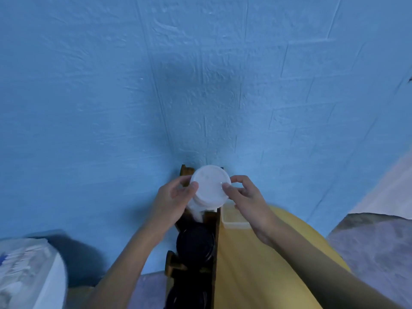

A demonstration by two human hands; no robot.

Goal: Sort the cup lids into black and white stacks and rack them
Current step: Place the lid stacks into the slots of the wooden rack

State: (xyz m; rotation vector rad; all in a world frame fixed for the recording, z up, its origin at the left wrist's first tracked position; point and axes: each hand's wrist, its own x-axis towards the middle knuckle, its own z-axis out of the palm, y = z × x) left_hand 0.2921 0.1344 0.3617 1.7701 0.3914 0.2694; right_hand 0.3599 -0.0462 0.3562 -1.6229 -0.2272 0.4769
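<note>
A stack of white lids (209,188) is held at the far end of a dark wooden rack (173,264), next to the blue wall (200,85). The top lid is turned flat side up, and the lower lids are seen trailing down into the far compartment of the rack; whether the bottom of the stack is seated there cannot be told. The stack is gripped from both sides. The left hand (176,201) is curled round the left side, with the thumb laid against the rim of the top lid. The right hand (245,197) is curled round the right side, with the thumb pressed on the rim and the forefinger hooked over the far edge. A stack of black lids (195,243) is racked in the middle compartment, just nearer than the white stack. A second dark stack (187,297) is seen in the nearest compartment, partly cut off by the frame edge. The rack is set along the left edge of a yellow table (256,264). A clear plastic container (234,217) is placed on the table just beside the rack, under the right wrist. A blurred white object (29,270) is visible at the lower left, well apart from the rack.
</note>
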